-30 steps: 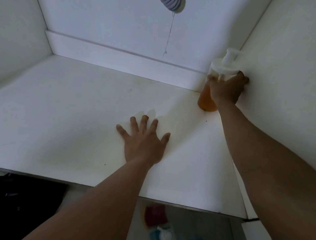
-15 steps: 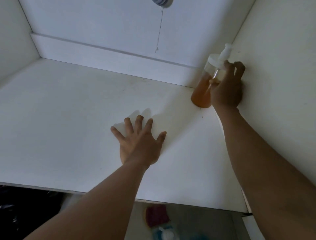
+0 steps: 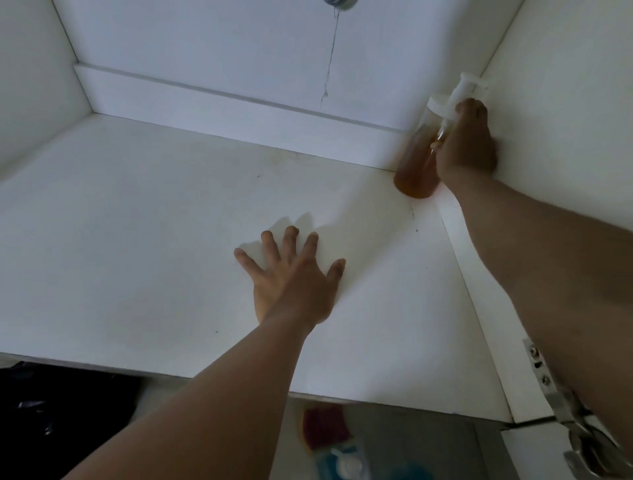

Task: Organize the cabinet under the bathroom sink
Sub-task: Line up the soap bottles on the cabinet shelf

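My left hand (image 3: 291,284): flat on the cabinet floor (image 3: 137,240), palm down, fingers spread wide, holding nothing.
My right hand (image 3: 466,144): reached into the far right corner, fingers curled round the upper part of the pump bottle (image 3: 416,171), knuckles close to the right wall (image 3: 565,102).
Pump bottle: clear, with amber liquid, bottom down at the floor in the far right corner; its white pump head (image 3: 462,87) sticks out above my fingers.
Cabinet floor: white, with a few small dark specks.
Back: a raised white ledge (image 3: 239,113) runs along the foot of the far wall.
Above: the end of a drain pipe (image 3: 340,2) shows at the top edge, with a thin thread (image 3: 330,61) hanging from it.
Near right: a metal door hinge (image 3: 561,404) under my right forearm.
Below the near edge: a dark red item (image 3: 325,428) and a blue and white one (image 3: 346,462), both blurred; something black (image 3: 61,418) at near left.
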